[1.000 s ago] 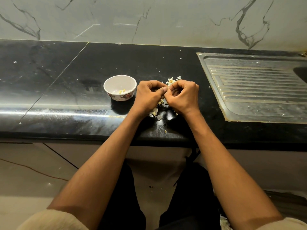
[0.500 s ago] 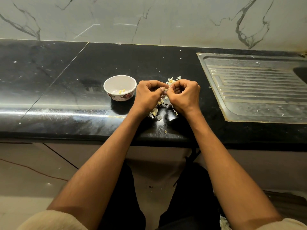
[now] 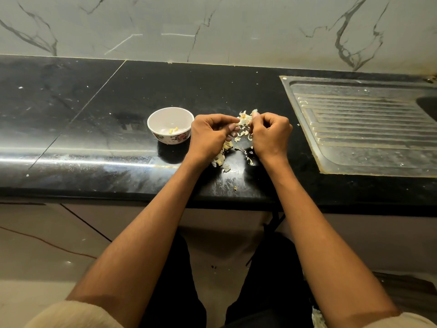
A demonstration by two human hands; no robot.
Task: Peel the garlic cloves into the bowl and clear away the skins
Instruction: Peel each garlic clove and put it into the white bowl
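Here a garlic clove (image 3: 255,112) shows only as a small pale tip pinched at the curled fingertips of the right hand (image 3: 272,136), at the far edge of that hand and just right of a heap of garlic skins (image 3: 243,129). The left hand (image 3: 209,138) sits just across the heap, fingers curled with thumb and forefinger pinched toward the skins; whether it grips a strip of skin or only touches it cannot be told at this size. The two hands are close together but apart, with the skins lying between and beneath them on the black tabletop (image 3: 106,138). More loose skins trail toward the near edge under the left wrist, and one small scrap lies alone nearer the front. Just left of the left hand, almost touching its knuckles, stands a white bowl (image 3: 163,136) with a flowered outside; a few yellowish peeled cloves (image 3: 173,130) rest at its bottom. Well to the right, set into the tabletop, is a ribbed steel sink drainboard (image 3: 366,129). Behind runs a veined marble wall (image 3: 212,27). Cream sleeves (image 3: 71,314) are pushed up both forearms.
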